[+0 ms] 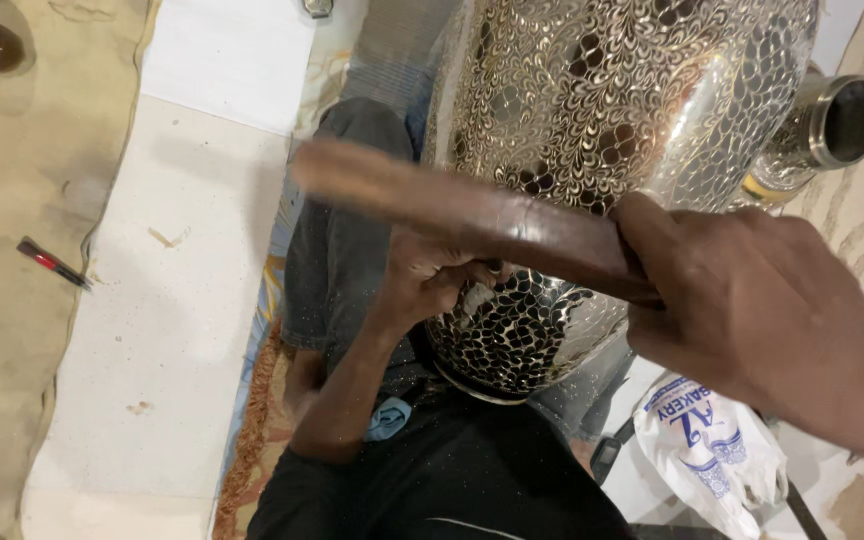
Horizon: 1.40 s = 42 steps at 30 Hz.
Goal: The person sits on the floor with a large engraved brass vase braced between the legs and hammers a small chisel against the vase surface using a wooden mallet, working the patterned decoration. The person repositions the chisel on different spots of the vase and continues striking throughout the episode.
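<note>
Right hand [752,310] grips a blurred wooden stick [472,215] over an engraved metal vase [602,110] (lying across the lap); left hand [432,275] clenches a small tool against it.

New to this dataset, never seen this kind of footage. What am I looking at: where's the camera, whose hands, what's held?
There is one picture, from a camera worn on a person's head, looking down at their own lap and hands. No machine is involved, only bare hands.

A large metal vase with an engraved, leaf-like pattern lies across the person's legs. The right hand has its grip closed on a brown wooden stick, blurred by motion, held across the vase. The left hand is pressed against the vase's lower part, fingers curled; whether it holds a small tool cannot be told.

Around them: a pale floor, a red-and-black pen on a beige cloth, a white plastic bag, and a metal pipe-shaped part.
</note>
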Tool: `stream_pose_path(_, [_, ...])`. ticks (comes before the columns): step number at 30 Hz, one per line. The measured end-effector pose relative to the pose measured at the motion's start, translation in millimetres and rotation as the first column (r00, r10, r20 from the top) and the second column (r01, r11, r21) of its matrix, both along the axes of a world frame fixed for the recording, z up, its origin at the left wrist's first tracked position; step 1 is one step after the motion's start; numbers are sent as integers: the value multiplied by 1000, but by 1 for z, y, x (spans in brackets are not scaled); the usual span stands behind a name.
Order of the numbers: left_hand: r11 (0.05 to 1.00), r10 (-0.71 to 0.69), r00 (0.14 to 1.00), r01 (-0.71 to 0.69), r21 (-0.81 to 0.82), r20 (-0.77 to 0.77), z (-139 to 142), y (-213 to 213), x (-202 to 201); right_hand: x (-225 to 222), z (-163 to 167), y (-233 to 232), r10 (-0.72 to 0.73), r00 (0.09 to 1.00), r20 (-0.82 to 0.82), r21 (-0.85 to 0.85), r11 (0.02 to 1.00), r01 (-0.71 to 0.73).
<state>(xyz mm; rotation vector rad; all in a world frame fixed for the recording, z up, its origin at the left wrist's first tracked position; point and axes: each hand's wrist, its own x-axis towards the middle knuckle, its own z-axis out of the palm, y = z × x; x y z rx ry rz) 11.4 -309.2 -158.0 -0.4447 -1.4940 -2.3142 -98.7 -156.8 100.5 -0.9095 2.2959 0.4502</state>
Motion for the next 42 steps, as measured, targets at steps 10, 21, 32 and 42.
stream_pose_path(10, [994,97,985,-103,35,144,9,-2,4,-8,-10,-2,-60,988,140,-543,830,128])
stream_pose_path(21, [991,12,975,-41,125,222,13,-3,3,-1,7,-26,71,996,61,-571,821,-24])
stream_pose_path(32, [991,-1,991,-16,130,135,17,-9,5,3,3,-25,64,998,12,47,997,-64])
stream_pose_path(42, [996,13,999,-17,86,49,7,-7,1,4,-2,3,9,999,-37,-50,999,-11])
